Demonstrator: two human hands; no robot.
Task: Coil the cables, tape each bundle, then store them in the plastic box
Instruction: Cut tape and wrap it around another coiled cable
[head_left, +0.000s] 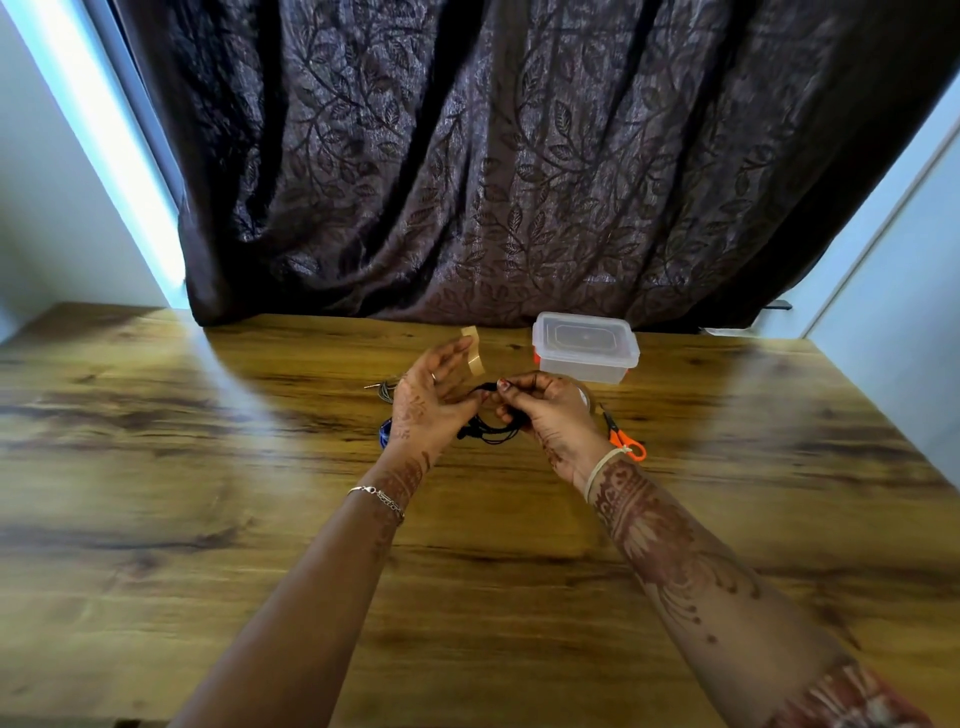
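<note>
Both hands meet over the middle of the wooden table (208, 467). My right hand (545, 410) grips a coiled black cable (493, 434), its loops hanging below the fingers. My left hand (434, 402) pinches the same coil at the top, and a strip of tan tape (474, 351) sticks up from its raised fingertips. A clear plastic box (586, 347) with its lid on stands just behind my right hand. A blue cable (384, 434) and a grey cable (384, 389) lie partly hidden behind my left hand.
Orange-handled scissors (623, 436) lie to the right of my right wrist. A roll of clear tape (584, 397) peeks out behind that hand. A dark leaf-patterned curtain (493, 182) hangs along the table's far edge.
</note>
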